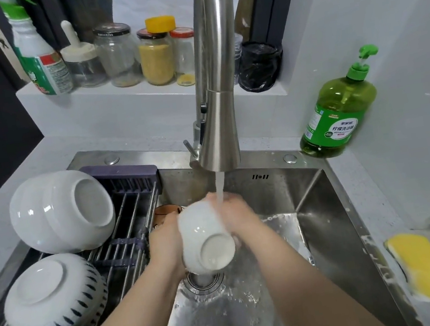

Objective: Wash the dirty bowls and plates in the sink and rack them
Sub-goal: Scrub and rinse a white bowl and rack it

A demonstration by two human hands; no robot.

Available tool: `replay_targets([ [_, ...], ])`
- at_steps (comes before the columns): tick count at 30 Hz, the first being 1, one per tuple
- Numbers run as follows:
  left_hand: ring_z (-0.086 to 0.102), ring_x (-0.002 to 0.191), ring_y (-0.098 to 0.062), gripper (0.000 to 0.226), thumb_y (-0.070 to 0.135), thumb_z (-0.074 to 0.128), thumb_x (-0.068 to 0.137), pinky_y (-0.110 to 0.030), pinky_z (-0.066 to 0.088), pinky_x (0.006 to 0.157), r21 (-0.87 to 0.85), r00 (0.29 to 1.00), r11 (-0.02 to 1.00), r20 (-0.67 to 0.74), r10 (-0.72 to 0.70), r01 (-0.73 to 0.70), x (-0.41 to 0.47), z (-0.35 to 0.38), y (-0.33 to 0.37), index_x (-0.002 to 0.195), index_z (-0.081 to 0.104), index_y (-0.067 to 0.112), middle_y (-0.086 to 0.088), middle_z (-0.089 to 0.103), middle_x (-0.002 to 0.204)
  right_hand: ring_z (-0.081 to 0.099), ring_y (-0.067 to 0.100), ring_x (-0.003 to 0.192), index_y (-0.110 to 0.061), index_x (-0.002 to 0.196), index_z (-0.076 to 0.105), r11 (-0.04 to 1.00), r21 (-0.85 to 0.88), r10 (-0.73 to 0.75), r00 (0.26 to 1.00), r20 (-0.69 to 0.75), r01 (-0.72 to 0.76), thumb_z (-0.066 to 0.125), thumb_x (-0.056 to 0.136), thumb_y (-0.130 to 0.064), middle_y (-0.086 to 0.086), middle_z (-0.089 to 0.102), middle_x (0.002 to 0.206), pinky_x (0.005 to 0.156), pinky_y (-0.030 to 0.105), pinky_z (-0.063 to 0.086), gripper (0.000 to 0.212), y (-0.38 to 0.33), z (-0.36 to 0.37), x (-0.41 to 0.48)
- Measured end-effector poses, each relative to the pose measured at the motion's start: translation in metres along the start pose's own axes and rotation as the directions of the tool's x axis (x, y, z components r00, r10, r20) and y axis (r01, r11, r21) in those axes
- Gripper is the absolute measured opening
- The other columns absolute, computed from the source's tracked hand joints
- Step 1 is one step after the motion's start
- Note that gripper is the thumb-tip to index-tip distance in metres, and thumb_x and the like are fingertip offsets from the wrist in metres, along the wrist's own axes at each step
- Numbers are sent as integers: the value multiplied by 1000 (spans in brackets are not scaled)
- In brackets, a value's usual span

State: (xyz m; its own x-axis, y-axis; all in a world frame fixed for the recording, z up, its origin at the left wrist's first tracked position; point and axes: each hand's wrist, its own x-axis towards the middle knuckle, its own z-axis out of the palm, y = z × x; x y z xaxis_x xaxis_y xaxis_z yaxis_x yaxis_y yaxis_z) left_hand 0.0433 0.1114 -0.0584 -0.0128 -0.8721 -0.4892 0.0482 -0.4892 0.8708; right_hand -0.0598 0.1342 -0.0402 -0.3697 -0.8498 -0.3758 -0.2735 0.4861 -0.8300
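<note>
Two bare forearms reach from the near edge over a steel sink. Left hand curls round the left side of a small white bowl; right hand grips its right side, fingers wrapped toward the far rim. Both hands hold the bowl above the drain, tilted with its round foot facing near. A thin stream of water from the tall brushed-metal faucet falls on the bowl's far end and the fingers.

Left of the hands, a rack of metal bars with dark purple ends spans the sink. Two glossy bowls lie upside down on it: a plain white one farther off, a white one with dark blue dashes nearer. Under the rack's right edge a brown dish shows in part.

On the speckled grey tabletop, right of the sink, lie one yellow sponge and, at the far corner, one green pump bottle. Four glass jars stand on the far shelf.
</note>
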Motion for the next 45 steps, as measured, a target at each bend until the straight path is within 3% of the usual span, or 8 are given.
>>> replay_targets([
  [7,45,60,-17,25,6,45,88,-26,36,54,-222,993,968,5,-118,117,4,5,8,65,48,13,-3,48,67,52,19,74,-17,101,59,552,824,451,876,-168,-127,43,95,-32,4,58,85,54,23,39,23,17,24,-19],
  [12,40,52,-16,30,0,42,87,-18,34,44,-195,990,971,4,-140,138,3,8,7,60,42,13,-3,41,60,51,16,74,-17,93,54,332,941,480,870,-115,-59,29,99,-42,1,57,81,58,22,38,36,17,47,-37],
  [21,36,53,-16,30,12,47,89,-27,27,49,278,990,954,116,80,-110,-6,8,-3,60,46,5,-6,45,58,55,23,92,-5,101,62,905,396,260,938,-231,-154,43,94,-20,13,57,97,72,29,39,25,4,2,-10],
  [25,46,60,-23,38,17,48,92,-29,31,59,399,970,895,214,119,-198,-4,9,-5,56,53,7,-7,51,58,56,29,100,-4,110,58,965,169,227,962,-150,-201,37,95,-27,15,60,107,76,31,38,34,0,0,-12],
  [32,56,98,-32,33,26,33,97,-33,39,73,769,735,130,527,426,-626,-28,41,12,93,59,7,-14,62,100,50,24,78,-16,54,51,937,305,254,935,-249,-173,45,89,-20,6,53,65,72,31,36,35,22,-5,-12],
  [34,57,92,-31,29,27,36,95,-32,38,69,727,740,203,567,361,-656,-23,45,17,84,58,11,-11,62,88,49,24,76,-15,53,48,940,292,261,923,-284,-175,44,88,-21,4,49,59,70,32,35,36,22,-10,-15],
  [39,51,65,-21,29,21,62,84,-27,38,65,461,834,793,541,106,-399,-6,37,22,56,57,16,0,54,58,47,24,76,-14,59,46,917,329,319,911,-262,-227,41,90,-22,3,47,62,69,29,34,33,24,-15,-20],
  [45,51,67,-19,20,27,47,93,-28,43,66,93,980,995,196,26,-45,-12,29,-5,80,57,17,0,55,74,40,17,53,-9,66,44,633,754,496,840,-220,-176,40,92,-12,2,44,62,37,13,33,27,19,-21,-26],
])
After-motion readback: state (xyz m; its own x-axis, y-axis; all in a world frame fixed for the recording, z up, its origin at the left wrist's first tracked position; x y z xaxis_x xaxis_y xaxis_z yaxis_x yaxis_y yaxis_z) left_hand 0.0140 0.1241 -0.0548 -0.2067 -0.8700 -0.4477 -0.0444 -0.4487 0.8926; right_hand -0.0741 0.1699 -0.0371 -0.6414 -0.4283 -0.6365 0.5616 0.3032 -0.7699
